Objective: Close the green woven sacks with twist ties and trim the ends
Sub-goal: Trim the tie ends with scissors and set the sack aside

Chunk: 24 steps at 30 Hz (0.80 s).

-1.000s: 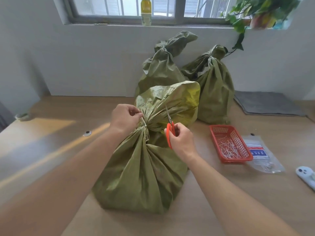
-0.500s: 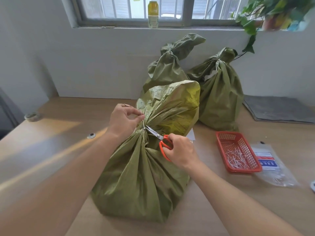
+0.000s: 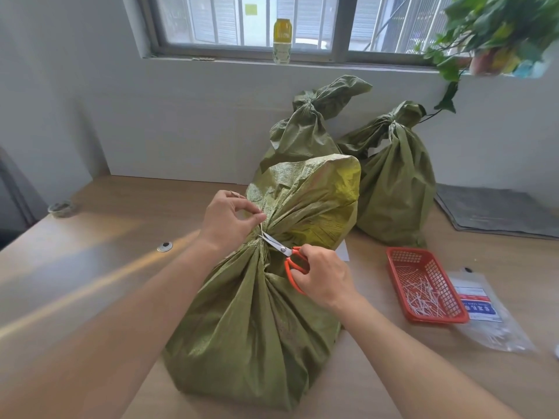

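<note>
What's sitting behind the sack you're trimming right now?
Two tied green sacks stand behind it by the wall: the left sack and the right sack. The front sack hides the left sack's base.

**Materials and finishes, sack table**

Front sack (image 3: 257, 322): woven plastic cloth, olive green, crinkled, with a slight sheen on the lit top flap. Left rear sack (image 3: 302, 137) and right rear sack (image 3: 396, 189): same weave, duller.

Twist tie (image 3: 260, 229), pinched in my left hand (image 3: 227, 219): thin, pale, matt.

Scissors (image 3: 290, 258), gripped in my right hand (image 3: 326, 279): bright polished metal blades, glossy orange plastic handles.

Table (image 3: 90, 267): smooth wood-look top, satin shine.

Basket (image 3: 393, 267): glossy red plastic mesh.

Pouch (image 3: 496, 328): clear, wrinkled, shiny plastic film.

Mat (image 3: 496, 210): grey, matt, cloth-like.
</note>
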Tool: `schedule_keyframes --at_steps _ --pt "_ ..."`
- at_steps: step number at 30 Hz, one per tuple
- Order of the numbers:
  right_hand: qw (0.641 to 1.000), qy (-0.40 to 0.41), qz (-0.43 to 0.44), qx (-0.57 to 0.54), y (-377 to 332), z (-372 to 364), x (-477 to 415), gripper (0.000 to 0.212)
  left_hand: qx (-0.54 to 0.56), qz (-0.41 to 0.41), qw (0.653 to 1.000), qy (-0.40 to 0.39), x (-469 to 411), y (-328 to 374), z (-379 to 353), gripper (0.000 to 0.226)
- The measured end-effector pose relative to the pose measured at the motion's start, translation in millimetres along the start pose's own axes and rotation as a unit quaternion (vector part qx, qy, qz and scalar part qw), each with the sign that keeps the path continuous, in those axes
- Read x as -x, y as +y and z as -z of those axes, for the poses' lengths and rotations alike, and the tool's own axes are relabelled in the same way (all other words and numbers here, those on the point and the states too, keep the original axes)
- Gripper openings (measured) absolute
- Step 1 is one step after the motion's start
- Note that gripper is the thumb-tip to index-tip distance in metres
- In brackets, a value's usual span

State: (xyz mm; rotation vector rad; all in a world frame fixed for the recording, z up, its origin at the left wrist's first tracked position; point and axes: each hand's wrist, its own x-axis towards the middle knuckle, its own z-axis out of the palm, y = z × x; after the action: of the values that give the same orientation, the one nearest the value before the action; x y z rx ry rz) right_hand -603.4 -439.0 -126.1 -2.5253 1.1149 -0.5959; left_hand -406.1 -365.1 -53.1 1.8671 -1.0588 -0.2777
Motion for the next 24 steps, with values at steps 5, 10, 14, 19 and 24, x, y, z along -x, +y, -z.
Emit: schedule_keyframes --at_steps 5,10,14,19,24 --pt "1.000 0.005 0.003 0.008 -4.7 -0.5 -1.4 0.023 -0.001 -0.004 1.000 -0.003 -0.3 -1.9 2.5 0.014" --pt "1.000 0.005 0.007 0.026 -7.5 1.7 -2.0 0.023 -0.001 -0.006 1.000 -0.004 -0.9 -3.4 3.5 0.017" --pt "0.999 0.012 0.008 0.028 -10.8 3.8 -2.5 0.023 -0.001 -0.012 1.000 -0.006 -1.2 -2.4 4.7 0.019" --pt "0.999 0.018 0.014 0.032 -16.7 9.7 -4.5 0.022 -0.002 -0.022 1.000 -0.008 0.1 -0.5 6.3 0.016" --pt "0.999 0.014 0.015 0.045 -20.4 13.6 -4.5 0.024 -0.006 -0.027 1.000 -0.007 2.2 1.0 7.6 0.014"
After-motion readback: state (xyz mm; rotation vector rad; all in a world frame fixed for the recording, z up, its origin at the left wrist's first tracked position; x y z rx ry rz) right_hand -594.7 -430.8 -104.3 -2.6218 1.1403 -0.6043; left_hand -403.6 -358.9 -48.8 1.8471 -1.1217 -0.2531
